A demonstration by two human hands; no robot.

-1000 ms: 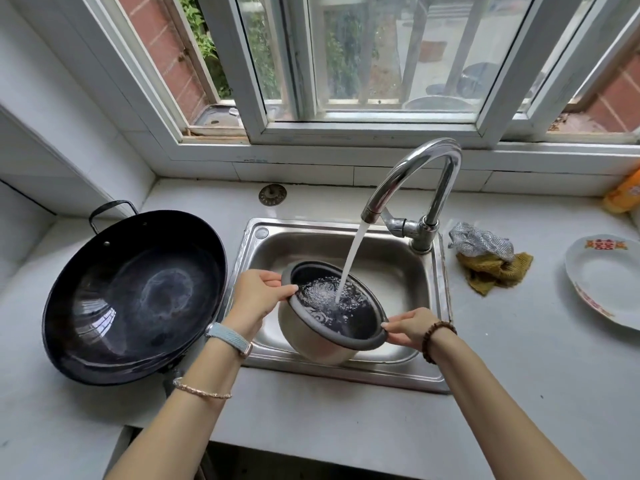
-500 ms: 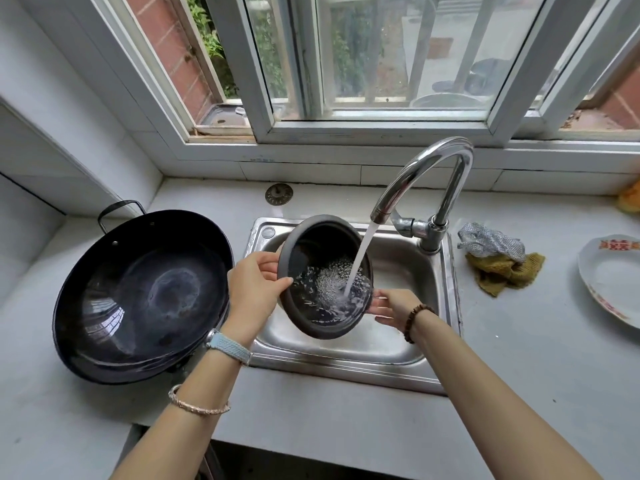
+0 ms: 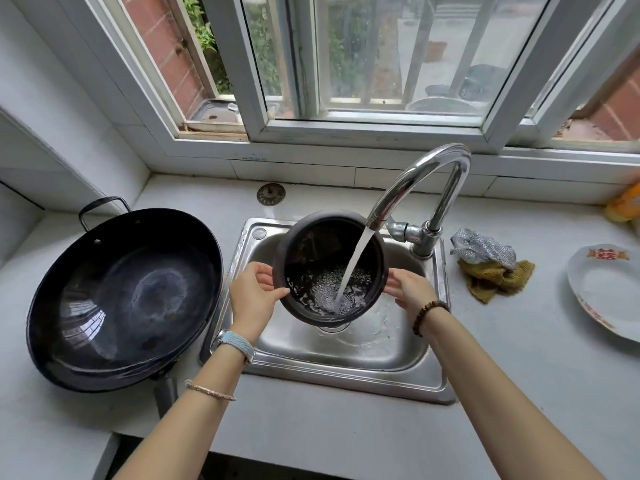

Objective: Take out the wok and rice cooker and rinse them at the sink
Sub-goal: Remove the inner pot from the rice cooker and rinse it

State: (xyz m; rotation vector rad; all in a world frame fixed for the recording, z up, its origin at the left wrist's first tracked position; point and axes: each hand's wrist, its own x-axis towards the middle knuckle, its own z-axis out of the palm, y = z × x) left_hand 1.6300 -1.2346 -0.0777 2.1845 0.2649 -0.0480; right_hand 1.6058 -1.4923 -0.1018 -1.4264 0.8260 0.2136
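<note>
The dark rice cooker pot [image 3: 311, 247] is tilted toward me over the steel sink [image 3: 346, 372], its mouth facing me. Water from the chrome faucet [image 3: 426, 174] streams into it and splashes at its lower wall. My left hand [image 3: 254, 294] grips the pot's left rim, thumb over the edge. My right hand [image 3: 408, 289] holds the pot's right side, fingers behind it. The black wok [image 3: 121, 299] sits on the counter left of the sink, its loop handle at the back.
A silver scouring cloth [image 3: 481, 249] lies on a yellow rag [image 3: 495, 278] right of the faucet. A white plate [image 3: 609, 289] sits at the right edge. A sink strainer [image 3: 270, 194] lies behind the sink. An orange bottle [image 3: 627, 206] stands far right.
The pot has been tipped from nearly upright to steeply tilted toward me and raised under the stream. My right hand shifted from the near rim to the pot's right side.
</note>
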